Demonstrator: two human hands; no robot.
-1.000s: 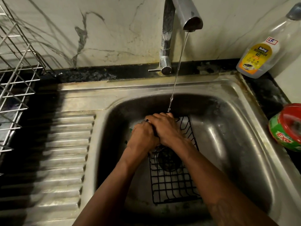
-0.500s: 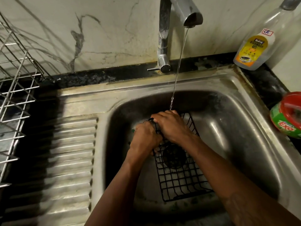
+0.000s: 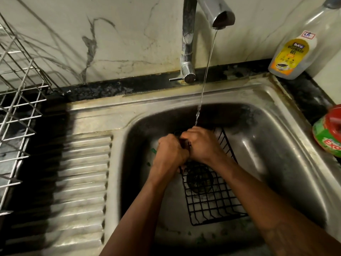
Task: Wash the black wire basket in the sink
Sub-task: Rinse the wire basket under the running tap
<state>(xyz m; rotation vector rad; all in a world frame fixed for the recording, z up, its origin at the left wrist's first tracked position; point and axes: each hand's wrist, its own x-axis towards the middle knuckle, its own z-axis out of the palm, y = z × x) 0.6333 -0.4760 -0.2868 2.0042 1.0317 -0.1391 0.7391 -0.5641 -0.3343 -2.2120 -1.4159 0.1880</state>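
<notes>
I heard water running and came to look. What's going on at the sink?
A person is washing a black wire basket in the steel sink. The left hand and the right hand grip its far corner, close together, just under a thin stream from the tap. The rest of the basket lies over the drain.

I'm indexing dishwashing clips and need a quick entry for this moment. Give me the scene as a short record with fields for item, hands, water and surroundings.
Item: black wire basket, lying in the sink
Left hand: curled on the basket's left rim
Right hand: curled over its far left corner, beside the left hand
Water: tap running, thin stream falling onto the right hand
Right counter: dishwash gel bottle, red-and-green tub
Left side: ribbed drainboard, metal dish rack
</notes>
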